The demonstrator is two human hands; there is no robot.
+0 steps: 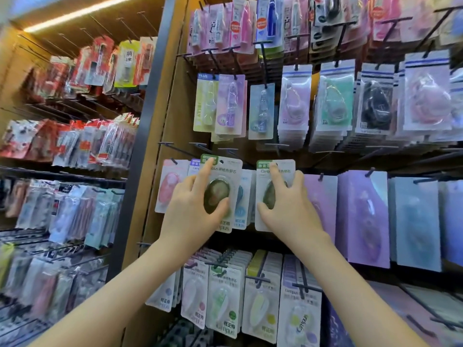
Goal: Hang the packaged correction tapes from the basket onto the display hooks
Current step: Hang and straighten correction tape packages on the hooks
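Observation:
Two green-topped correction tape packs with dark oval tapes are up against the display wall. My left hand [195, 206] grips the left pack [225, 176], index finger stretched up to its green top near a black hook [200, 147]. My right hand [288, 209] grips the right pack [265, 196], index finger on its top edge. The basket is out of view.
Black hooks carry rows of packaged tapes all around: a pink pack [170, 184] to the left, purple packs [360, 216] to the right, Campus packs [223, 294] below. A dark upright post [142, 136] separates a left shelf bay of red packages [100, 141].

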